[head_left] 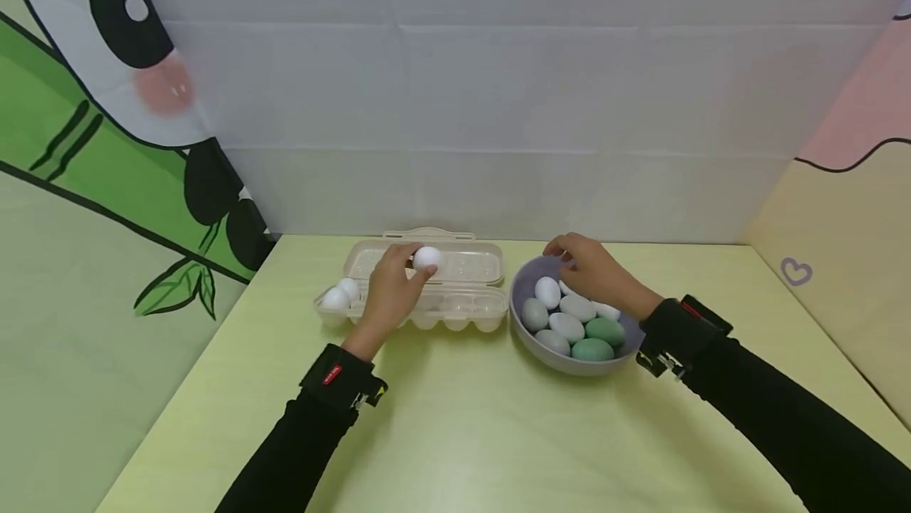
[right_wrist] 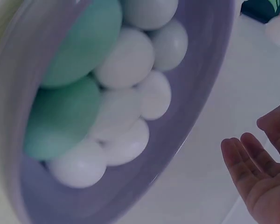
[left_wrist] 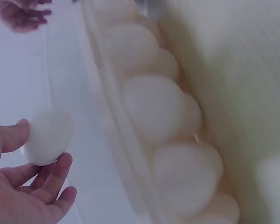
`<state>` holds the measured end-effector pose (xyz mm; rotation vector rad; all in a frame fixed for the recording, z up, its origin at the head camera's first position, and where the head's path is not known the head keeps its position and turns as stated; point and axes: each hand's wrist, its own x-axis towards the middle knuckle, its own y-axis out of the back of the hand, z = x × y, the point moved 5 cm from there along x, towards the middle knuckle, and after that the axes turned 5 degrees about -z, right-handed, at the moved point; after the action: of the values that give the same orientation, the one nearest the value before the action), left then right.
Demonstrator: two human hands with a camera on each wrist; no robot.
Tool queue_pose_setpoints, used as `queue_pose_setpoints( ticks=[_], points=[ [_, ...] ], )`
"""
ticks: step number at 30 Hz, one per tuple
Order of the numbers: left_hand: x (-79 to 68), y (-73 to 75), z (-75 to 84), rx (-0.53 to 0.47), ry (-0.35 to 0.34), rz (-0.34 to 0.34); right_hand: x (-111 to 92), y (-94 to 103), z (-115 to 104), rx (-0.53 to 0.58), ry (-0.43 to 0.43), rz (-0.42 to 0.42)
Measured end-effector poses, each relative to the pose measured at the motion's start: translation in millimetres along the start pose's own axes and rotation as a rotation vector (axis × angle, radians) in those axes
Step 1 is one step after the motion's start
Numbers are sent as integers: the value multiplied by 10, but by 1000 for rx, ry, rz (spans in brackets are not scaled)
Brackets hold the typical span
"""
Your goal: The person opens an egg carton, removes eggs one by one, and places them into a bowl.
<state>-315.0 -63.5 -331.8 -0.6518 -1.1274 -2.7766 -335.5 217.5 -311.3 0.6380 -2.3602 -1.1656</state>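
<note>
My left hand [head_left: 394, 292] pinches a white egg [head_left: 428, 259] between thumb and fingers, over the egg carton [head_left: 463, 303]. In the left wrist view the same egg [left_wrist: 47, 137] sits at the fingertips, beside the carton's cupped wall [left_wrist: 151, 109]. Two white eggs [head_left: 342, 294] rest in the carton's left end. Above the far rim of a purple bowl [head_left: 551, 359], my right hand [head_left: 594, 268] hovers with bent fingers and a gap between thumb and fingertips. The right wrist view shows nothing in that hand [right_wrist: 266, 172].
Several white and greyish eggs [head_left: 567, 327] and green eggs [head_left: 592, 349] fill the bowl, which stands right of the carton. The carton's lid [head_left: 470, 262] lies back toward the pale wall [head_left: 463, 189]. All this is on a yellow table [head_left: 455, 434].
</note>
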Motion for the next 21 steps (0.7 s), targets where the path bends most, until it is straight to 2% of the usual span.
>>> queue_pose_setpoints(
  ticks=[6,12,17,21],
  points=[
    [-57,-179,288,-172,-61,-27,67,-200,-274,26,58,-8],
    [-129,-307,473,-306,-122,-74,119,-385,-561,51,129,-3],
    [-197,-355,544,-376,-101,-111,130,-460,-722,62,210,54],
    [-240,-353,574,-421,-91,-126,124,-471,-774,23,257,98]
  ],
)
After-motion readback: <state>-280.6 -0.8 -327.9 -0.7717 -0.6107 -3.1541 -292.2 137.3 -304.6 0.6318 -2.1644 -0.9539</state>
